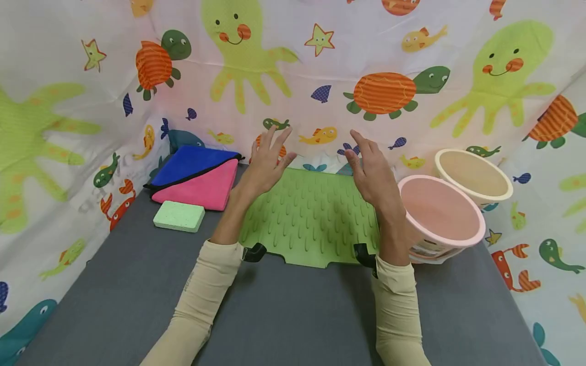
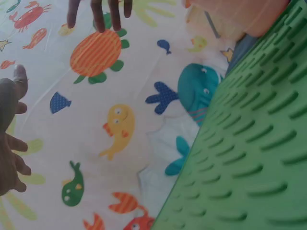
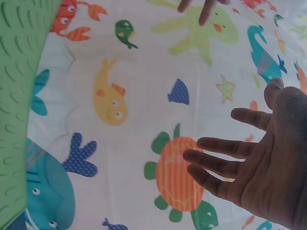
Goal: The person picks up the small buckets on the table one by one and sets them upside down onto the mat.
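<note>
Both hands hover in the air over a green ridged washboard point(image 1: 311, 218) that lies on the grey table. The left hand point(image 1: 265, 165) is above its left side, fingers spread and apart, holding nothing. Over the board's right side, the right hand point(image 1: 373, 175) is raised with extended fingers and an empty palm. In the right wrist view that same right hand point(image 3: 259, 163) shows its open palm, clear of the washboard point(image 3: 17, 96). The left wrist view catches part of the left hand point(image 2: 9, 139) at its edge, with the washboard point(image 2: 254, 143) filling the right side.
Folded blue and pink cloths point(image 1: 197, 178) lie at the back left, with a pale green sponge point(image 1: 179, 216) in front of them. A pink basin point(image 1: 439, 241) and a cream basin point(image 1: 473, 175) stand at the right. A printed curtain point(image 1: 284, 30) hangs behind the grey table point(image 1: 293, 315).
</note>
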The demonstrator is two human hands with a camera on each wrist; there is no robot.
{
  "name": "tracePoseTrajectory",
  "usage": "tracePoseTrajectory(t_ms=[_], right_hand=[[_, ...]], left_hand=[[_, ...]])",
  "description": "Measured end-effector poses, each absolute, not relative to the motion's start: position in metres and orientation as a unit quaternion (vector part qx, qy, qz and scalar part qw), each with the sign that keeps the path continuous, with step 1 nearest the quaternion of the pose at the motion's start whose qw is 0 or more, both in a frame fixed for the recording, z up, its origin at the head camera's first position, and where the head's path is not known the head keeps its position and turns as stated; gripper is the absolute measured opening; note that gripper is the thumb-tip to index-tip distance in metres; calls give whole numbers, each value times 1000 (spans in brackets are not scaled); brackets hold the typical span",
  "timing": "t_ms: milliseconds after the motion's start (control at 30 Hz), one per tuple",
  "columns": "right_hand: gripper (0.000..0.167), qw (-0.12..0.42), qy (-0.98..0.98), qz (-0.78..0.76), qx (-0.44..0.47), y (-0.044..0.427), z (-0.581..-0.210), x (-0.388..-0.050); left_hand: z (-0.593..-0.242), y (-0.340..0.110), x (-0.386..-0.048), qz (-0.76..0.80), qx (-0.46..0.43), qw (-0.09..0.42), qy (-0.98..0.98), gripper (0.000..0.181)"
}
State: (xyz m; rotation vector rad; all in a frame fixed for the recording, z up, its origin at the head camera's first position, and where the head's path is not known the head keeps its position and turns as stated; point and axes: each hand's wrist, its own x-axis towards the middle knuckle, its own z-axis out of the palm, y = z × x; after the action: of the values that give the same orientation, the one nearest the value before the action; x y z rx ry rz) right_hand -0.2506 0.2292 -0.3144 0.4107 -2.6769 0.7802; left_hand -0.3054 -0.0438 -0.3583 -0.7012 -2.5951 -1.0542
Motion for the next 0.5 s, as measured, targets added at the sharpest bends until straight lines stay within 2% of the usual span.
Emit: tracePoseTrajectory(t_ms=[167, 233, 500], right_hand=[[61, 202, -922, 299, 137, 235, -305, -248], [60, 216, -916, 308, 138, 237, -302, -247], [55, 259, -897, 332, 138, 253, -295, -242]], left_hand=[[-360, -28, -312, -434, -255, 206, -839, 57], [-361, -22, -314, -454, -253, 222, -825, 55], [-359, -4, -323, -486, -264, 216, -804, 54]])
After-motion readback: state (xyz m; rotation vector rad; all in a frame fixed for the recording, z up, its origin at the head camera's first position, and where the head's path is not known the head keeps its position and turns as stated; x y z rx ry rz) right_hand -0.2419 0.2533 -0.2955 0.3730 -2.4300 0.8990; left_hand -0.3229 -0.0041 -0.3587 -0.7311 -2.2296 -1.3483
